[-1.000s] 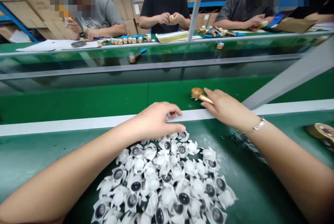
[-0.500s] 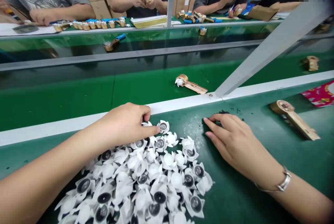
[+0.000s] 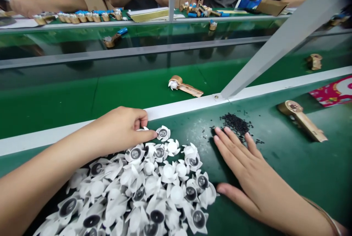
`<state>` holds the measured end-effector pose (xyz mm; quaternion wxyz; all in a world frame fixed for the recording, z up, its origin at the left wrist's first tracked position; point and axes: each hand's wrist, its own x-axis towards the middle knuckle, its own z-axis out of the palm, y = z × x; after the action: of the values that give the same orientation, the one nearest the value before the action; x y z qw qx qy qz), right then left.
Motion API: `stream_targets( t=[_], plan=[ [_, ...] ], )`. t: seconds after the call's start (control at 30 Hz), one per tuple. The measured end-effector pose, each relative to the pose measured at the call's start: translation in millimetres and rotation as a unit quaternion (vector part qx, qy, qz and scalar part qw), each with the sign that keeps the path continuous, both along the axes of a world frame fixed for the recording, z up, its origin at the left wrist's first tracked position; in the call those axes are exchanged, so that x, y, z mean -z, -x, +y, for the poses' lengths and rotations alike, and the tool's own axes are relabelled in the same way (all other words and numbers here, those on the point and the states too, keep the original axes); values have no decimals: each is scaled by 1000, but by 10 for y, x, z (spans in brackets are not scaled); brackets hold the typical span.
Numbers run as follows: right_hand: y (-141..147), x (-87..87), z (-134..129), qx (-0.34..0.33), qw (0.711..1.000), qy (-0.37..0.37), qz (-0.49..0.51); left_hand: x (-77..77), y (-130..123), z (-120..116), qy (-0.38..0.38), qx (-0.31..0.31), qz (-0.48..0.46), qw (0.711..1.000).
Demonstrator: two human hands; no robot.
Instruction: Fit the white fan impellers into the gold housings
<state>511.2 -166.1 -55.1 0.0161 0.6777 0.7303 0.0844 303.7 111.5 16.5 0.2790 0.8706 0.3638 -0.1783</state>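
Observation:
My left hand [image 3: 125, 128] is at the far edge of a heap of small white fan blades [image 3: 167, 172], its fingers curled. White blades show between its thumb and forefinger, partly hidden by the hand. The thumb tip lies against another fan blade [image 3: 163, 133] with a dark round centre. Palm down with fingers spread, my right hand [image 3: 247, 173] holds nothing. Its fingertips are at the near side of a scattered pile of tiny black rings or beads [image 3: 237, 123], too small to tell which.
A gold handheld fan housing [image 3: 305, 118] lies at right, beside a red printed packet [image 3: 334, 91]. Past the white rail [image 3: 173, 110], a green belt [image 3: 121, 91] carries another gold housing [image 3: 189, 88] with a white fan blade. A slanted metal post [image 3: 264, 52] rises at right. Co-workers sit opposite.
My right hand has drawn back toward me and spread its fingers, uncovering the black pile. My left hand stays at the heap. The view has shifted slightly.

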Motion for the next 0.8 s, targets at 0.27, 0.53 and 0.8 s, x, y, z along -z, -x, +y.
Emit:
stream_targets(
  t=[0.27, 0.53, 0.8],
  plan=[
    [63, -16, 16, 4, 1000, -10, 9, 58, -5, 31, 1, -11, 6, 1000],
    [82, 21, 192, 51, 997, -17, 56, 70, 10, 46, 3, -12, 14, 1000],
    [53, -3, 47, 32, 995, -24, 88, 83, 9, 75, 27, -16, 2, 1000]
  ],
)
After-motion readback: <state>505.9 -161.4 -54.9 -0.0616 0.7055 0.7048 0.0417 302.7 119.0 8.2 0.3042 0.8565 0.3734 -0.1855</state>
